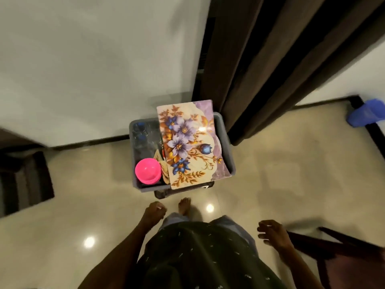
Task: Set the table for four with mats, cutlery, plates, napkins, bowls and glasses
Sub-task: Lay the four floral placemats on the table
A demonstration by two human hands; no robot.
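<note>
At about nine o'clock a dark striped rug (25, 180) lies on the glossy tiled floor (281, 167), well apart from everything else. Just left of centre, a grey tub (226, 142) stands against the wall and holds the table things. In its ten-o'clock corner sit clear glasses (143, 132), blurred, so their number cannot be told; they will be hard, fragile and slick, best lifted one at a time round the body. Below them, at the tub's seven o'clock, a stack of pink bowls (148, 171) looks like light, stiff plastic that could be taken by the rim as a nest. A folded patterned cloth (161, 163), probably a napkin, peeks out between the bowls and the floral mats (187, 142), which lie across the tub's right half and overhang its far and near edges. The mats appear thin, glossy and somewhat flexible, so they may sag or slide; a pinch along the near overhanging edge seems the sensible hold. Plates and cutlery cannot be made out. At six o'clock the left hand (155, 211) hangs near the tub with fingers loosely curled, holding nothing. At five o'clock the right hand (270, 232) is spread and relaxed, empty, just beside a dark wooden chair (337, 249). Brown curtains (260, 59) hang at one o'clock.
</note>
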